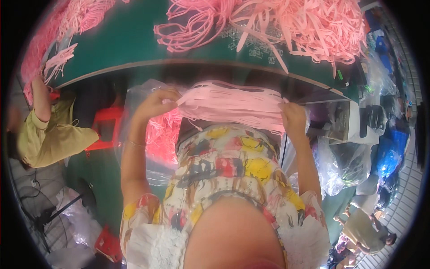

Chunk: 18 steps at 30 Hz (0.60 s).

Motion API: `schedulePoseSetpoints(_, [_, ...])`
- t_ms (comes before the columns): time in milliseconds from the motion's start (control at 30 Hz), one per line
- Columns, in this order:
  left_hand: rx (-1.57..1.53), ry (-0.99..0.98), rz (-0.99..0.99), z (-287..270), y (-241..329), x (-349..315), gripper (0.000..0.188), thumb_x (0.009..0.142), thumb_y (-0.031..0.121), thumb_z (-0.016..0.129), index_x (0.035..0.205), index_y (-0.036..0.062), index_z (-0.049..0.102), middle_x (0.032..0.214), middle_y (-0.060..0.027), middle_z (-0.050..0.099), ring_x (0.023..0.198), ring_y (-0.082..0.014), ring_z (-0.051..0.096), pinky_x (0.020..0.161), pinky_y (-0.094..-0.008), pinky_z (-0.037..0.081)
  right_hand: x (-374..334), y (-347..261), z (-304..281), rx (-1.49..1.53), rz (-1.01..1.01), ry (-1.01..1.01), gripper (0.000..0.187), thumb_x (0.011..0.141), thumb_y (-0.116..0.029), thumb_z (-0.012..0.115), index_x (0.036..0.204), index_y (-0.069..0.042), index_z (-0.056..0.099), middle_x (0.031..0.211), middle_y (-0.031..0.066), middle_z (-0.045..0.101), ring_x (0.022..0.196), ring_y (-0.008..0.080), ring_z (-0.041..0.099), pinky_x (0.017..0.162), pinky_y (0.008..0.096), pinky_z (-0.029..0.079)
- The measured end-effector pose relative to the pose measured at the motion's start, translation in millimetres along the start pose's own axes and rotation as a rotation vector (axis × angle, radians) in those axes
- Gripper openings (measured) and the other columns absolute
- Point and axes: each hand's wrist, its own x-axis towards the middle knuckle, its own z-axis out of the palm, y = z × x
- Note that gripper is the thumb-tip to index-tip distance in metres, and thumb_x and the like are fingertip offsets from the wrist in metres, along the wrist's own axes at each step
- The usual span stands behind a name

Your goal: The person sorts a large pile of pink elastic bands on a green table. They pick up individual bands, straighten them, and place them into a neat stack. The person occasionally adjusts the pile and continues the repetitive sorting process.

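A bundle of flat pale pink straps point(233, 102) is stretched from side to side in front of my body, just below the table's near edge. My left hand point(160, 103) is closed round its left end, and my right hand point(293, 119) grips the right end. Between the hands the straps run roughly parallel, with a few loose loops sagging underneath. Beside my left forearm, a clear plastic bag point(154, 172) holds brighter pink strands point(162, 139).
On the green table point(121, 42) lie looped pink cords point(192, 22), a heap of pink straps point(313, 31) and small clear plastic pieces point(257, 47). A co-worker's sleeve point(45, 139) is at left, near a red stool point(107, 127). Plastic bags point(345, 161) crowd the right.
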Motion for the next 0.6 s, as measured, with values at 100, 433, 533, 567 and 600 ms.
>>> schedulePoseSetpoints(100, [0.079, -0.046, -0.114, 11.3, -29.3, -4.2, 0.02, 0.072, 0.014, 0.059, 0.084, -0.0016, 0.064, 0.094, -0.0112, 0.063, 0.094, -0.0225, 0.057, 0.084, -0.0347, 0.043, -12.1, 4.2, 14.7, 0.013, -0.026, -0.177, 0.02, 0.072, -0.006, 0.058, 0.092, -0.009, 0.062, 0.08, 0.0091, 0.059, 0.075, 0.0291, 0.056, 0.068, 0.0398, 0.042])
schedulePoseSetpoints(433, [0.374, -0.105, -0.451, -9.1, -50.1, -23.1, 0.039, 0.064, 0.013, 0.056, 0.102, 0.0064, 0.064, 0.107, -0.014, 0.062, 0.103, -0.0322, 0.056, 0.092, -0.0387, 0.042, 15.4, 0.0, -33.5, 0.148, 0.149, -0.622, 0.036, 0.073, -0.013, 0.066, 0.108, -0.006, 0.059, 0.106, 0.0155, 0.057, 0.096, 0.0324, 0.056, 0.081, 0.0387, 0.046])
schedulePoseSetpoints(533, [0.797, -0.107, -0.503, -5.5, -23.9, -15.4, 0.045, 0.064, 0.01, 0.056, 0.108, 0.0097, 0.063, 0.108, -0.0144, 0.061, 0.104, -0.0332, 0.055, 0.093, -0.0397, 0.041, 74.0, 5.9, -49.2, 0.301, 0.309, -0.256, 0.025, 0.077, -0.013, 0.063, 0.1, -0.004, 0.062, 0.091, 0.0141, 0.062, 0.084, 0.0272, 0.06, 0.075, 0.0341, 0.047])
schedulePoseSetpoints(567, [0.948, -0.106, -0.521, -2.2, -14.6, -15.8, 0.046, 0.064, 0.009, 0.057, 0.11, 0.0107, 0.062, 0.108, -0.0146, 0.061, 0.104, -0.0332, 0.055, 0.093, -0.04, 0.041, 93.5, 10.0, -52.1, 0.331, 0.359, -0.144, 0.022, 0.078, -0.012, 0.062, 0.098, -0.004, 0.063, 0.088, 0.014, 0.062, 0.08, 0.026, 0.061, 0.072, 0.0325, 0.048])
schedulePoseSetpoints(600, [0.997, -0.063, -0.44, -2.4, -19.4, -15.4, 0.046, 0.066, 0.009, 0.058, 0.111, 0.0102, 0.061, 0.107, -0.0151, 0.061, 0.103, -0.0324, 0.055, 0.093, -0.0406, 0.041, 111.5, 15.9, -52.4, 0.301, 0.303, 0.001, 0.019, 0.079, -0.01, 0.061, 0.096, -0.003, 0.063, 0.084, 0.0134, 0.062, 0.074, 0.0237, 0.061, 0.068, 0.0306, 0.047])
